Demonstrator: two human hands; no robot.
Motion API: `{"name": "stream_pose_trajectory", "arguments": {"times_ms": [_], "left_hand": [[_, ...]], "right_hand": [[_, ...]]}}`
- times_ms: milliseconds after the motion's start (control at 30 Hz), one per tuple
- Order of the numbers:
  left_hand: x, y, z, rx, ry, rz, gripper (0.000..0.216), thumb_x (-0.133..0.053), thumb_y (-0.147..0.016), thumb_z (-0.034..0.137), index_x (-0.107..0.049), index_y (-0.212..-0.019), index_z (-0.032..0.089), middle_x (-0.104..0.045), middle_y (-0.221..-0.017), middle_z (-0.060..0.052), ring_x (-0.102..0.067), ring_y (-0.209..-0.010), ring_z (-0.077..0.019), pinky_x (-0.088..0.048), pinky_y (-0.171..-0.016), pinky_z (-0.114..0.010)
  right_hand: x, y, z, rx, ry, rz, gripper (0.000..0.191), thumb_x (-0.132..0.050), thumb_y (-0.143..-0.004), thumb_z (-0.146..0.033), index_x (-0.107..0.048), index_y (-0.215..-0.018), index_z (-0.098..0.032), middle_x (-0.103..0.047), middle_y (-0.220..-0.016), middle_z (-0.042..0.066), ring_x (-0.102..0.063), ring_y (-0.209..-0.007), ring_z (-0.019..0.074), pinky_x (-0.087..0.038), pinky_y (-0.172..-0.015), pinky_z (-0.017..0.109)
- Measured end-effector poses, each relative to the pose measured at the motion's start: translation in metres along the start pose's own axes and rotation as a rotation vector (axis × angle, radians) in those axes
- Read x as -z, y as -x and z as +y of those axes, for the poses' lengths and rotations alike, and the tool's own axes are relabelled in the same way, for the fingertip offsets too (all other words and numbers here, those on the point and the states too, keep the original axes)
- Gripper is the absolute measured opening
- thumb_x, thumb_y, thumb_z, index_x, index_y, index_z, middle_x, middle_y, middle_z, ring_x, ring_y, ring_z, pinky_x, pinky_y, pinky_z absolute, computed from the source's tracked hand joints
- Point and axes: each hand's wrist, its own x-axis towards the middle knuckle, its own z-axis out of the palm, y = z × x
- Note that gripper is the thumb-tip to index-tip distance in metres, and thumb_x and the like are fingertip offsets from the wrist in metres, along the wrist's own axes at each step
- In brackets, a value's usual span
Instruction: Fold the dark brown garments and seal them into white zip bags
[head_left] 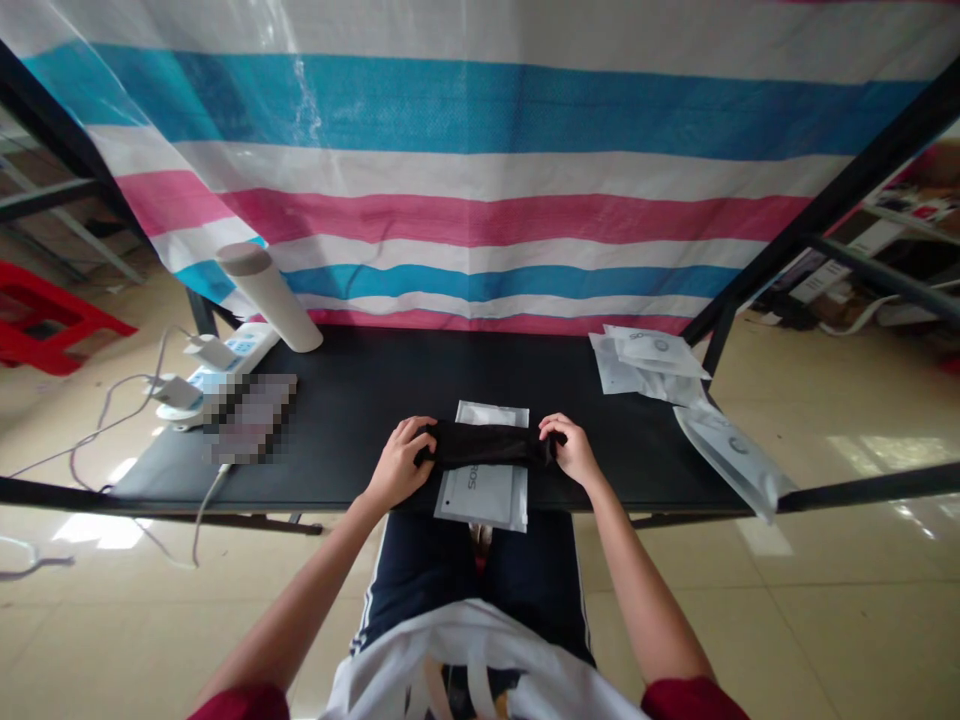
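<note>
A strip of black fabric (pixel 484 445) is stretched sideways between my two hands; its exact kind I cannot make out. My left hand (pixel 405 460) has its fingers closed on the left end. The right end is pinched in my right hand (pixel 571 448). Beneath the cloth lies a translucent plastic zip bag (pixel 480 497) with dark lettering, its lower edge hanging over the front of the black table (pixel 360 380). The cloth hides the middle of the bag.
More printed plastic bags (pixel 652 360) are piled at the right, one (pixel 731 455) overhanging the edge. On the left are a white bottle (pixel 274 300), a power strip (pixel 240 355) with plugs, and a pixelated phone-like object (pixel 255 418) on a cable. A striped sheet (pixel 465 190) hangs behind.
</note>
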Motion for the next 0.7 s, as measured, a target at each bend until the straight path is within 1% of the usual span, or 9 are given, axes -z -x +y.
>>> {"name": "stream_pose_trajectory", "arguments": {"times_ms": [67, 133, 200, 267, 333, 400, 500, 600, 700], "left_hand": [[0.002, 0.001, 0.005, -0.039, -0.015, -0.025, 0.016, -0.062, -0.071, 0.02, -0.058, -0.087, 0.021, -0.053, -0.133, -0.011, -0.046, -0.125, -0.0313, -0.04, -0.106, -0.05], [0.003, 0.001, 0.008, -0.08, -0.034, -0.058, 0.022, -0.066, -0.07, 0.027, -0.059, -0.09, 0.021, -0.052, -0.134, -0.012, -0.044, -0.127, -0.0331, -0.039, -0.107, -0.05], [0.001, 0.001, 0.007, -0.093, -0.068, -0.068, 0.018, -0.065, -0.073, 0.027, -0.06, -0.089, 0.021, -0.053, -0.134, -0.012, -0.044, -0.128, -0.0333, -0.04, -0.106, -0.05], [-0.001, 0.001, 0.004, -0.067, -0.104, -0.055, 0.01, -0.061, -0.078, 0.026, -0.061, -0.087, 0.022, -0.054, -0.136, -0.01, -0.046, -0.128, -0.0323, -0.042, -0.104, -0.049], [-0.003, 0.002, 0.0, -0.022, -0.127, -0.03, 0.008, -0.059, -0.082, 0.026, -0.063, -0.088, 0.022, -0.053, -0.139, -0.008, -0.047, -0.127, -0.0314, -0.042, -0.104, -0.048], [-0.005, 0.004, -0.002, 0.03, -0.142, 0.02, 0.01, -0.059, -0.083, 0.027, -0.064, -0.089, 0.023, -0.051, -0.141, -0.007, -0.046, -0.128, -0.0315, -0.041, -0.106, -0.048], [-0.006, 0.007, -0.002, 0.12, -0.157, 0.121, 0.015, -0.063, -0.082, 0.035, -0.066, -0.087, 0.022, -0.048, -0.144, -0.007, -0.04, -0.133, -0.0337, -0.039, -0.109, -0.048], [-0.01, 0.007, 0.003, 0.249, -0.167, 0.19, 0.025, -0.059, -0.085, 0.047, -0.067, -0.082, 0.023, -0.052, -0.139, -0.008, -0.042, -0.131, -0.0334, -0.041, -0.106, -0.047], [-0.017, 0.001, 0.009, 0.378, -0.195, 0.249, 0.037, -0.055, -0.087, 0.055, -0.062, -0.072, 0.022, -0.059, -0.128, -0.009, -0.047, -0.124, -0.0329, -0.042, -0.101, -0.047]], "right_hand": [[0.002, 0.0, 0.001, 0.003, -0.027, 0.001, 0.018, -0.049, -0.071, -0.008, -0.063, -0.074, -0.02, -0.063, -0.096, 0.007, -0.061, -0.096, 0.0214, -0.046, -0.087, 0.035], [0.003, 0.001, 0.002, -0.002, -0.037, 0.003, 0.018, -0.047, -0.069, -0.008, -0.059, -0.067, -0.02, -0.063, -0.096, 0.007, -0.061, -0.097, 0.0216, -0.046, -0.088, 0.036], [0.003, 0.001, 0.002, -0.009, -0.018, 0.003, 0.019, -0.043, -0.066, -0.007, -0.054, -0.06, -0.021, -0.062, -0.093, 0.006, -0.061, -0.097, 0.0212, -0.045, -0.089, 0.036], [0.002, 0.002, 0.001, -0.014, 0.017, 0.006, 0.021, -0.041, -0.066, -0.007, -0.054, -0.057, -0.021, -0.063, -0.094, 0.006, -0.061, -0.097, 0.0209, -0.045, -0.09, 0.036], [0.0, 0.002, -0.002, -0.02, 0.062, 0.001, 0.023, -0.042, -0.071, -0.009, -0.059, -0.059, -0.02, -0.064, -0.099, 0.007, -0.061, -0.099, 0.0216, -0.045, -0.09, 0.036], [-0.002, 0.002, -0.007, -0.024, 0.111, -0.019, 0.025, -0.044, -0.078, -0.014, -0.063, -0.063, -0.02, -0.065, -0.105, 0.008, -0.061, -0.102, 0.0228, -0.045, -0.091, 0.037], [-0.007, 0.003, -0.015, -0.023, 0.19, -0.025, 0.025, -0.05, -0.086, -0.025, -0.067, -0.068, -0.021, -0.066, -0.109, 0.008, -0.06, -0.105, 0.0239, -0.045, -0.093, 0.038], [-0.014, 0.004, -0.019, -0.019, 0.287, 0.031, 0.02, -0.063, -0.083, -0.034, -0.067, -0.068, -0.021, -0.067, -0.107, 0.008, -0.061, -0.103, 0.0244, -0.046, -0.093, 0.038], [-0.022, 0.006, -0.019, -0.015, 0.359, 0.08, 0.019, -0.068, -0.08, -0.033, -0.066, -0.066, -0.022, -0.069, -0.106, 0.009, -0.061, -0.102, 0.0248, -0.046, -0.093, 0.039]]}}
